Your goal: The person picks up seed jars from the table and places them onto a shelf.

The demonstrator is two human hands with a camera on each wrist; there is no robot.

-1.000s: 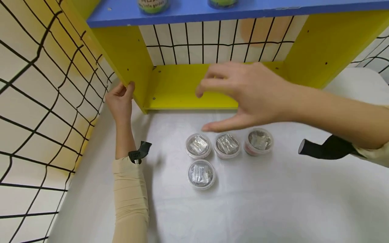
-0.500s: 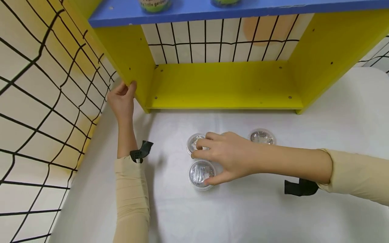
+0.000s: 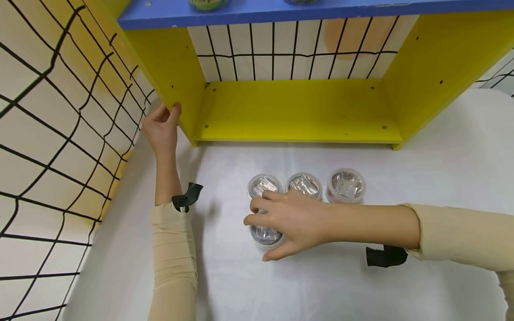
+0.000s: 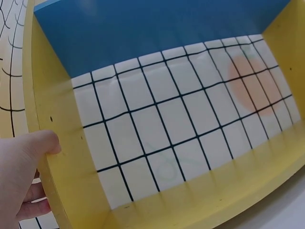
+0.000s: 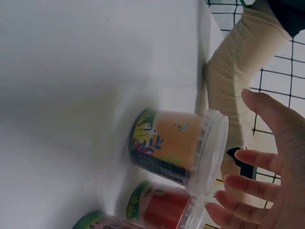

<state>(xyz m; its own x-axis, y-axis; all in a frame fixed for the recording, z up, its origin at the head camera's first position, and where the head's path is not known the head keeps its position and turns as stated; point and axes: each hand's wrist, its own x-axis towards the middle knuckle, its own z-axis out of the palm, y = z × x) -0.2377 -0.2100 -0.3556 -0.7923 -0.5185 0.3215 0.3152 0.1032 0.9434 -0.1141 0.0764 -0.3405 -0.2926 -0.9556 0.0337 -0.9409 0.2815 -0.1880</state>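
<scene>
Right under R hand [image 3: 293, 223]: front tub [image 3: 265, 235], fingers not closed.

We look down on a white tabletop [image 3: 361, 290]. At its far edge stands a yellow shelf unit [image 3: 297, 111] with a blue board [image 3: 257, 11] on top. White walls with a black grid [image 3: 52, 133] close the left and far sides.

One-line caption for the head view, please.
Right hand spread over the front tub, three tubs behind; left hand grips the yellow shelf's side panel.
</scene>
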